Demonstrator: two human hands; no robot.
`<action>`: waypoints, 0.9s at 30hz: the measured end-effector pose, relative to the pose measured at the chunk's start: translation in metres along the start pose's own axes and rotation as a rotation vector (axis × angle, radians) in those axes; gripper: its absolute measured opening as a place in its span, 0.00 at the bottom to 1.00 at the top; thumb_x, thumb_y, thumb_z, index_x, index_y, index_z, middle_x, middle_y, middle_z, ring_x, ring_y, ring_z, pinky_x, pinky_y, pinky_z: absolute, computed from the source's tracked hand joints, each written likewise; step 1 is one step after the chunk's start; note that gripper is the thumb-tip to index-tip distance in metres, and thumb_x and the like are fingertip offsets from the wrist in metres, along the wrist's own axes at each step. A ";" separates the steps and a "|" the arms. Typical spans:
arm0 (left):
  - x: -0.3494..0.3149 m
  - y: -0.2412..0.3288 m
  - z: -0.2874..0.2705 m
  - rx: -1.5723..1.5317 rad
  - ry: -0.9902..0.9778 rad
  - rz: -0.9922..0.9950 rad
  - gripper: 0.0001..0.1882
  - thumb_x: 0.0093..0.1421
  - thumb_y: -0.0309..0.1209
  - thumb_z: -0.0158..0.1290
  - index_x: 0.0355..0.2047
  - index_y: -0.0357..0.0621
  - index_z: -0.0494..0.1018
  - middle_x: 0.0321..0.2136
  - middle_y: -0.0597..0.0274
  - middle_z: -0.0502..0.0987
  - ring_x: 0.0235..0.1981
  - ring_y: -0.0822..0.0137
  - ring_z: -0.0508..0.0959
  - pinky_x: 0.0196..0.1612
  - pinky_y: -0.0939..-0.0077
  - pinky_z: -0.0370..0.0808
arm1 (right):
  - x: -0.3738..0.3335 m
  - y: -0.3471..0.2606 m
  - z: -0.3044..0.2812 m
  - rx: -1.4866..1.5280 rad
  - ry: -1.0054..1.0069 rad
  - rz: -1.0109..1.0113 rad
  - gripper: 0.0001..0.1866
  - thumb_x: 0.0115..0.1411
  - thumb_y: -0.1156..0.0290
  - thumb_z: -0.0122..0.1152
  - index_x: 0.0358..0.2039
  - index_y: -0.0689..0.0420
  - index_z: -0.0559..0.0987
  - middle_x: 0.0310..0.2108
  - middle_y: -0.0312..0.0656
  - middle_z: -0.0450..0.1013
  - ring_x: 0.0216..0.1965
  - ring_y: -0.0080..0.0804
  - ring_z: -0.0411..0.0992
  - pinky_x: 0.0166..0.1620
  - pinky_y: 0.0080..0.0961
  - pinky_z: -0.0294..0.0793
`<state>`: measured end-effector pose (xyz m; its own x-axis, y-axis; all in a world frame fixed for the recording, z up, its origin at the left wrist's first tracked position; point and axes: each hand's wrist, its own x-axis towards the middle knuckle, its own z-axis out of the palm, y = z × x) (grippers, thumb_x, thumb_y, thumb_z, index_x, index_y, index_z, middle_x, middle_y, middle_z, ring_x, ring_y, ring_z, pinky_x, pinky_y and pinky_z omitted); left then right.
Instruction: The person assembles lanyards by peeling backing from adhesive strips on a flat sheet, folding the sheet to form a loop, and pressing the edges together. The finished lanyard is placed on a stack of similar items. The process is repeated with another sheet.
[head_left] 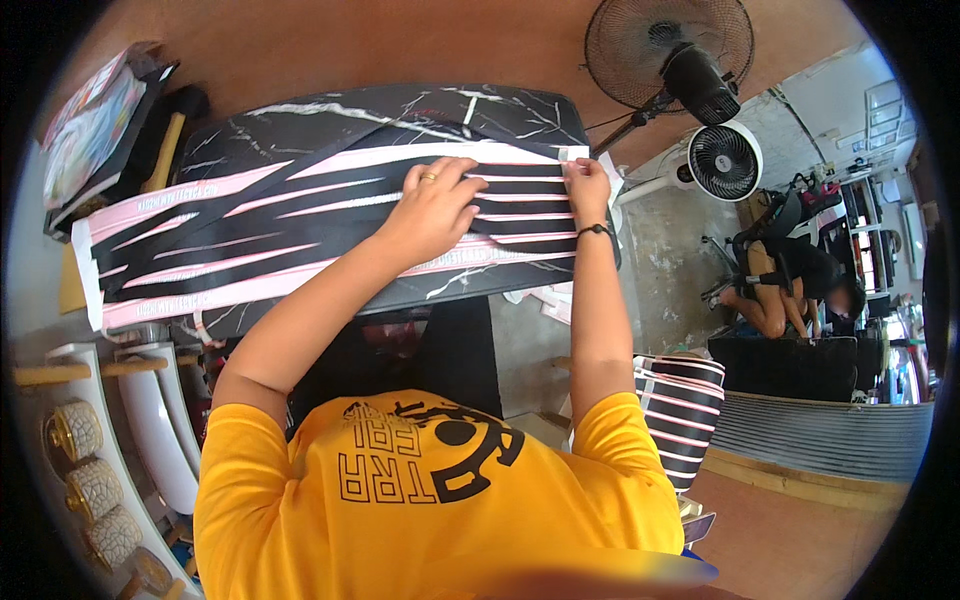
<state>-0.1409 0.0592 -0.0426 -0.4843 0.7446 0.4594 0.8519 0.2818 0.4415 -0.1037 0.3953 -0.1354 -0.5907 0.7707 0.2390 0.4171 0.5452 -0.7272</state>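
Observation:
A long pink-and-white paper sheet (88,262) lies across a black, white-veined table (505,108). Several black fabric strips (330,222) run lengthwise over it, fanning and crossing toward the left end and lying in parallel rows at the right. My left hand (432,205), with a ring on it, rests palm down over the strips, fingers spread. At the sheet's right edge, my right hand (587,188) has thumb and fingers pinched on the end of a strip, beside a small whitish piece (572,153). Its fingertips partly hide that end.
A pedestal fan (665,55) and a white fan (724,162) stand beyond the table's right end. Another striped sheet with black strips (682,410) hangs by my right side. Patterned rolls (95,485) sit on a left rack. A person (800,280) bends over at far right.

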 end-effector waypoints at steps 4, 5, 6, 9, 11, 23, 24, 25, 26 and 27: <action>0.046 -0.008 0.028 -0.010 -0.101 0.045 0.16 0.59 0.31 0.55 0.48 0.46 0.73 0.55 0.53 0.68 0.60 0.54 0.65 0.60 0.51 0.57 | 0.014 -0.007 0.020 -0.207 0.085 0.108 0.21 0.48 0.46 0.70 0.29 0.52 0.83 0.28 0.42 0.79 0.33 0.40 0.77 0.40 0.41 0.71; 0.059 -0.011 0.034 -0.008 -0.118 0.057 0.16 0.59 0.32 0.55 0.49 0.46 0.74 0.55 0.53 0.69 0.60 0.54 0.65 0.60 0.51 0.58 | 0.011 -0.011 0.023 -0.219 0.098 0.149 0.19 0.47 0.48 0.71 0.29 0.50 0.83 0.29 0.40 0.79 0.37 0.40 0.77 0.43 0.42 0.68; 0.073 -0.016 0.042 -0.043 -0.163 0.032 0.17 0.59 0.33 0.56 0.49 0.47 0.74 0.54 0.54 0.69 0.60 0.54 0.65 0.58 0.51 0.59 | 0.008 -0.016 0.026 -0.261 0.139 0.145 0.19 0.46 0.49 0.72 0.29 0.51 0.83 0.29 0.40 0.79 0.37 0.41 0.76 0.42 0.43 0.67; 0.121 -0.030 0.070 -0.108 -0.245 -0.058 0.17 0.60 0.37 0.55 0.48 0.47 0.75 0.53 0.55 0.71 0.58 0.53 0.68 0.57 0.50 0.62 | -0.003 -0.026 0.028 -0.292 0.246 0.101 0.15 0.44 0.54 0.74 0.27 0.50 0.83 0.29 0.37 0.76 0.39 0.39 0.73 0.43 0.42 0.63; 0.151 -0.040 0.093 -0.130 -0.261 -0.121 0.18 0.62 0.41 0.53 0.49 0.48 0.76 0.50 0.55 0.74 0.56 0.51 0.70 0.56 0.52 0.64 | -0.006 -0.029 0.024 -0.195 0.180 0.118 0.13 0.47 0.57 0.73 0.29 0.48 0.82 0.34 0.36 0.76 0.44 0.41 0.71 0.46 0.45 0.62; 0.235 -0.064 0.170 -0.320 -0.524 0.037 0.11 0.57 0.33 0.58 0.37 0.41 0.81 0.33 0.49 0.82 0.36 0.56 0.82 0.42 0.67 0.76 | -0.008 -0.032 0.021 -0.131 0.210 0.101 0.12 0.48 0.57 0.70 0.26 0.51 0.81 0.31 0.34 0.76 0.41 0.39 0.73 0.45 0.44 0.61; 0.236 -0.064 0.170 -0.315 -0.530 0.046 0.11 0.57 0.33 0.57 0.37 0.40 0.81 0.33 0.49 0.82 0.36 0.56 0.82 0.42 0.67 0.76 | -0.008 -0.031 0.022 -0.146 0.204 0.112 0.13 0.49 0.56 0.69 0.27 0.51 0.81 0.31 0.34 0.76 0.41 0.39 0.73 0.45 0.44 0.61; 0.236 -0.063 0.169 -0.314 -0.528 0.056 0.11 0.57 0.33 0.57 0.37 0.40 0.81 0.33 0.49 0.82 0.36 0.56 0.82 0.42 0.67 0.76 | -0.008 -0.030 0.023 -0.145 0.213 0.108 0.13 0.49 0.56 0.69 0.27 0.50 0.82 0.31 0.34 0.77 0.41 0.39 0.73 0.45 0.44 0.61; 0.236 -0.063 0.170 -0.320 -0.526 0.053 0.11 0.56 0.33 0.57 0.36 0.40 0.81 0.32 0.49 0.82 0.35 0.57 0.82 0.42 0.67 0.76 | -0.007 -0.030 0.024 -0.145 0.228 0.102 0.13 0.50 0.55 0.69 0.28 0.50 0.82 0.30 0.34 0.77 0.41 0.39 0.73 0.45 0.44 0.61; 0.237 -0.062 0.170 -0.316 -0.525 0.040 0.11 0.55 0.33 0.58 0.36 0.40 0.82 0.32 0.50 0.82 0.35 0.57 0.82 0.41 0.67 0.76 | -0.007 -0.029 0.025 -0.145 0.244 0.095 0.13 0.50 0.55 0.68 0.28 0.50 0.82 0.30 0.34 0.77 0.41 0.39 0.73 0.45 0.44 0.61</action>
<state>-0.2748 0.3204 -0.0922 -0.2222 0.9721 0.0751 0.7283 0.1142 0.6757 -0.1288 0.3660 -0.1316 -0.3681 0.8676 0.3344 0.5675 0.4945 -0.6583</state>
